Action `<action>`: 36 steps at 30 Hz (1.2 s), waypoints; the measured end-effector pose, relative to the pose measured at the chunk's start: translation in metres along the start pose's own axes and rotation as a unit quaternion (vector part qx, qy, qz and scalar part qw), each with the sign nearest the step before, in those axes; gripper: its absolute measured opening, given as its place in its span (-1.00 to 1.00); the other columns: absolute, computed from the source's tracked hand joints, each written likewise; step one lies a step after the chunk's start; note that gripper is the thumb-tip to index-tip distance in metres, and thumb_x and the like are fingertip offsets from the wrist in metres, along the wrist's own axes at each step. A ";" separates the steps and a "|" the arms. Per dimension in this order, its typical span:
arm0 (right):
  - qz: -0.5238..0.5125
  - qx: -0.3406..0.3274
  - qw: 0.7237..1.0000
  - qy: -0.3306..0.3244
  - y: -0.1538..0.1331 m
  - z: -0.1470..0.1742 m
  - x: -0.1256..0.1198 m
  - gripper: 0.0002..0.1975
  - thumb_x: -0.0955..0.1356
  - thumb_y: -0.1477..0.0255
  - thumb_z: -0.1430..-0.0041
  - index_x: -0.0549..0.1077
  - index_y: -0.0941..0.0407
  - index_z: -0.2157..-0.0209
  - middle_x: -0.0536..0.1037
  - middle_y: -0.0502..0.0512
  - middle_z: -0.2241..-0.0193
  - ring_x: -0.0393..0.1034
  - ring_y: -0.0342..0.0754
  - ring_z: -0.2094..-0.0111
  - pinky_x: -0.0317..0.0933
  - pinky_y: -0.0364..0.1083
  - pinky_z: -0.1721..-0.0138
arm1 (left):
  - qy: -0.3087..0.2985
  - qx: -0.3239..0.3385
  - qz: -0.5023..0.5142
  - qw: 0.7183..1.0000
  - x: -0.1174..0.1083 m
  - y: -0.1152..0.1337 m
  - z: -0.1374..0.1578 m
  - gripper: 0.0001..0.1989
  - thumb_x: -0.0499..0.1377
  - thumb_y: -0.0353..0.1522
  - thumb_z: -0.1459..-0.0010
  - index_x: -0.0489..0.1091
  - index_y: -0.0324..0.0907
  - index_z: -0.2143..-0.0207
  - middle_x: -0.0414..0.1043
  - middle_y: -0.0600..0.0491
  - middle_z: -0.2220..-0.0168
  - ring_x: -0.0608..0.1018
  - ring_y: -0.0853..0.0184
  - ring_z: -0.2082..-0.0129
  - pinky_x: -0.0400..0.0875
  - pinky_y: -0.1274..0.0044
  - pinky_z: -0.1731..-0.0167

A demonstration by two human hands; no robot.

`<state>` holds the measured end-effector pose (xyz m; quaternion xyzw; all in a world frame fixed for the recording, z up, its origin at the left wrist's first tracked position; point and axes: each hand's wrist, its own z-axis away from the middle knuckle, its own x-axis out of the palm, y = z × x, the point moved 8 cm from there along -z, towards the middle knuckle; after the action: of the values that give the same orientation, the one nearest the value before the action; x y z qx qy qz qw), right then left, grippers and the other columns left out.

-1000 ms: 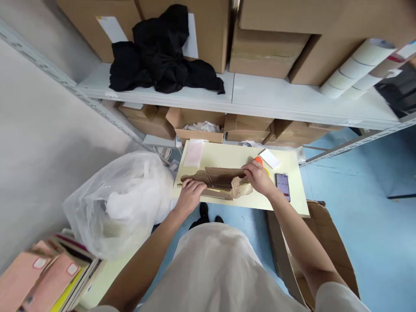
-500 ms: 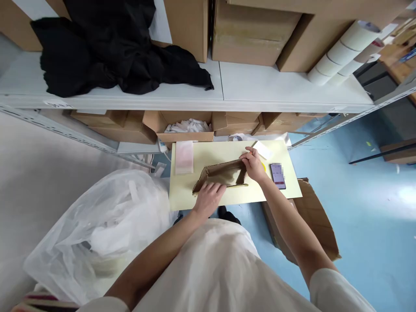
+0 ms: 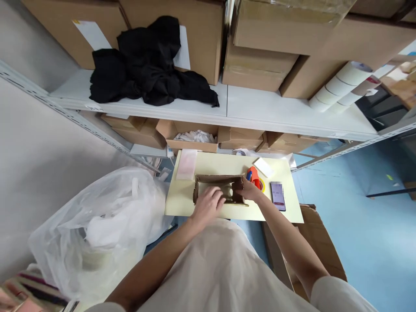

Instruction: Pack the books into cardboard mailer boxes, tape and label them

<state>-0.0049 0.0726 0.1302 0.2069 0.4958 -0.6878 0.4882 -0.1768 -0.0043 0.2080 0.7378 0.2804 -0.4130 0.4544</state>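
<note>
Here we are at the table (image 3: 177, 201), and the small open-topped cardboard carton (image 3: 208, 178) sits right in the middle, mouth up: call that the centre of our dial. The left hand (image 3: 207, 204) comes in from seven o'clock over the near rim, fingers bent and close together, a touch blurred; whether they press on anything, I cannot tell. The right hand (image 3: 250, 190) is at the three o'clock end wall, fingertips down inside; pinching the card or merely resting there, I cannot tell. Something pale shows at the bottom, contents or bare board unclear.

Good handling here, I'd judge, means steadying that end wall lightly, keeping the near rim from buckling under the wrist, and working inside with soft fingers, since ragged card bends easily.

Now the count! One small carton, two hands. At two o'clock, one orange tape dispenser (image 3: 254, 175) and, beyond it, one white card (image 3: 264, 167). At three, one phone (image 3: 278, 196). At ten, one pale pink sheet (image 3: 186, 164). At eight, one clear plastic bag (image 3: 107, 225). At four, one large carton (image 3: 320, 240) on the floor.
</note>
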 end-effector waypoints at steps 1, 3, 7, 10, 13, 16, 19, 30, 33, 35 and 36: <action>0.013 0.015 0.999 -0.026 0.001 0.000 0.001 -0.57 0.33 0.48 0.04 0.30 0.15 0.06 0.55 0.19 0.37 0.49 0.09 0.33 0.33 -0.04 0.38 | 0.035 -0.038 -0.016 0.999 -0.010 -0.011 0.003 -0.72 0.01 -0.25 -0.21 0.29 -0.14 0.07 0.33 -0.16 0.05 0.41 0.11 0.04 0.33 0.29 0.07; 0.021 0.034 0.998 -0.049 0.000 -0.003 -0.001 -0.68 0.30 0.52 0.03 0.34 0.15 0.16 0.55 0.18 0.43 0.49 0.07 0.41 0.30 -0.06 0.46 | 0.080 -0.153 -0.057 0.983 -0.027 -0.044 0.014 -0.54 0.12 -0.18 -0.11 0.22 -0.23 -0.01 0.28 -0.26 -0.02 0.37 0.00 -0.03 0.30 0.22 0.06; -0.007 0.008 0.997 -0.076 -0.012 -0.008 -0.001 -0.78 0.28 0.55 0.01 0.36 0.11 0.26 0.54 0.10 0.51 0.45 0.00 0.56 0.25 -0.11 0.57 | -0.051 -0.306 -0.069 0.948 -0.012 -0.101 0.036 -0.58 0.11 -0.26 -0.10 0.25 -0.28 0.02 0.48 -0.18 0.25 0.55 0.11 0.27 0.39 0.40 0.35; -0.020 0.008 0.996 -0.085 -0.012 -0.006 0.001 -0.83 0.28 0.57 0.02 0.38 0.11 0.34 0.52 0.08 0.57 0.42 -0.02 0.61 0.23 -0.12 0.61 | -0.115 -0.303 -0.070 0.943 -0.003 -0.111 0.037 -0.72 -0.01 -0.43 -0.13 0.34 -0.20 0.11 0.52 -0.07 0.39 0.57 0.19 0.38 0.36 0.48 0.42; -0.005 0.029 0.995 -0.091 -0.004 -0.003 0.001 -0.83 0.28 0.60 0.05 0.39 0.12 0.37 0.53 0.12 0.54 0.44 0.01 0.58 0.23 -0.10 0.61 | -0.113 -0.274 -0.083 0.951 -0.007 -0.101 0.024 -0.70 -0.03 -0.47 -0.12 0.37 -0.17 0.13 0.54 -0.08 0.38 0.58 0.18 0.35 0.36 0.48 0.40; 0.017 0.048 0.996 -0.077 0.004 -0.001 -0.006 -0.82 0.28 0.60 0.06 0.41 0.13 0.36 0.53 0.17 0.50 0.47 0.07 0.50 0.24 -0.08 0.56 | -0.144 -0.250 -0.097 0.953 -0.003 -0.088 0.009 -0.69 -0.02 -0.51 -0.07 0.40 -0.19 0.16 0.54 -0.10 0.35 0.58 0.15 0.33 0.37 0.46 0.38; 0.030 0.061 0.997 -0.047 0.009 -0.002 -0.017 -0.82 0.27 0.57 0.01 0.42 0.12 0.32 0.53 0.19 0.46 0.48 0.08 0.44 0.25 -0.06 0.48 | -0.174 -0.229 -0.089 0.954 0.006 -0.082 -0.001 -0.62 -0.01 -0.54 -0.05 0.38 -0.23 0.08 0.55 -0.14 0.31 0.57 0.13 0.27 0.38 0.43 0.32; -0.033 0.020 0.974 0.222 0.014 0.014 -0.023 -0.54 0.24 0.09 -0.13 0.27 0.15 0.10 0.46 0.20 0.27 0.39 0.12 0.21 0.26 0.05 0.23 | -0.146 -0.253 0.232 0.928 0.014 -0.107 0.006 -0.54 -0.09 -0.29 -0.22 0.23 -0.18 -0.14 0.50 -0.06 0.08 0.56 0.25 0.17 0.44 0.47 0.23; -0.058 -0.064 0.975 0.204 0.010 0.018 -0.015 -0.66 0.19 0.17 -0.22 0.34 0.13 0.18 0.43 0.16 0.26 0.36 0.05 0.18 0.25 0.04 0.12 | -0.146 -0.208 0.216 0.943 0.010 -0.107 0.016 -0.50 -0.07 -0.24 -0.21 0.18 -0.16 -0.19 0.32 -0.09 -0.13 0.41 0.16 -0.08 0.38 0.39 0.05; -0.065 -0.137 0.974 0.167 0.006 0.020 -0.011 -0.68 0.15 0.25 -0.26 0.39 0.13 0.16 0.41 0.17 0.22 0.33 0.02 0.12 0.20 0.04 0.00 | -0.154 -0.158 0.142 0.965 0.009 -0.103 0.020 -0.36 0.10 -0.12 -0.10 0.18 -0.17 -0.20 0.10 -0.16 -0.25 0.17 0.00 -0.24 0.26 0.24 -0.07; -0.067 -0.169 0.973 0.145 0.006 0.021 -0.010 -0.67 0.14 0.30 -0.27 0.41 0.13 0.12 0.39 0.17 0.19 0.32 0.01 0.08 0.17 0.05 -0.05 | -0.164 -0.125 0.113 0.972 0.010 -0.099 0.022 -0.24 0.20 -0.05 0.01 0.17 -0.17 -0.20 -0.02 -0.19 -0.29 0.05 -0.07 -0.27 0.20 0.18 -0.10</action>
<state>0.0089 0.0581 0.1438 0.1853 0.6832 -0.5876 0.3919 -0.2577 0.0193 0.1503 0.6239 0.1666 -0.4362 0.6266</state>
